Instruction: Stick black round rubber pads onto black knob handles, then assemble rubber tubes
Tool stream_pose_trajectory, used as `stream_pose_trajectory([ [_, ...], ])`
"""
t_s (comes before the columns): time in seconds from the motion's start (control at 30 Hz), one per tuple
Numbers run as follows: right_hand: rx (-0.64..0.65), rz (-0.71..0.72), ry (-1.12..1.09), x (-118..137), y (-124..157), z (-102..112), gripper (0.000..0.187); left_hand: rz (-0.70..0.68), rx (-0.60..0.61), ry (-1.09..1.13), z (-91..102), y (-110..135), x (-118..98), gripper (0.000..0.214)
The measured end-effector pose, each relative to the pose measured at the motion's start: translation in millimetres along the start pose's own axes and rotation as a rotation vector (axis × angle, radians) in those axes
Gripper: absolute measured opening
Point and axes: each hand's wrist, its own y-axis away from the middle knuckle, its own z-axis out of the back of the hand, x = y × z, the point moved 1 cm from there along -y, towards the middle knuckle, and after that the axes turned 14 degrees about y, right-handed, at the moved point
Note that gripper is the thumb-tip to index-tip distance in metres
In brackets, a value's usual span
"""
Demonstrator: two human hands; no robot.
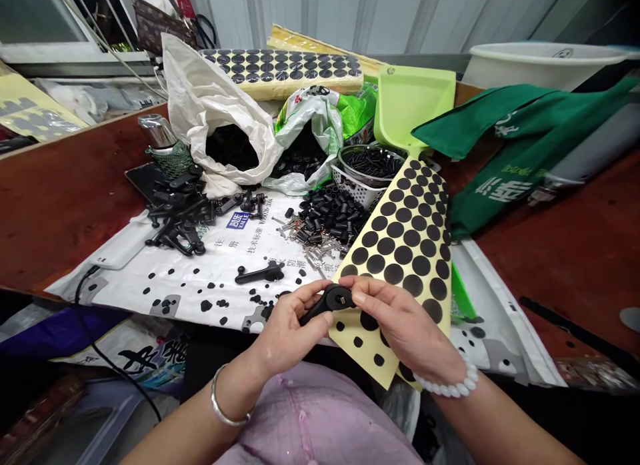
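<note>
My left hand is closed around a black plastic crank handle, its round end with a metal-looking centre facing up. The fingers of my right hand pinch at the right edge of that round end; any small piece between the fingertips is hidden. Beneath my right hand lies a yellow backing sheet of round black stickers, with a few smaller black pieces near its front corner. Another crank handle rests on the white sacking, left of my hands.
A pile of crank handles lies at left. Small black sleeves and metal pins are heaped mid-table. Behind stand a white sack, a plastic bag, a basket and a green dustpan. A cable hangs left.
</note>
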Motion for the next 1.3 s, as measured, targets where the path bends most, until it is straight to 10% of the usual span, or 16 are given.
stream_pose_trajectory([
  [1.3,-0.243,0.248,0.437,1.4,0.1,-18.5,0.015,-0.087,-0.146,-0.092,11.3,-2.9,24.5,0.033],
])
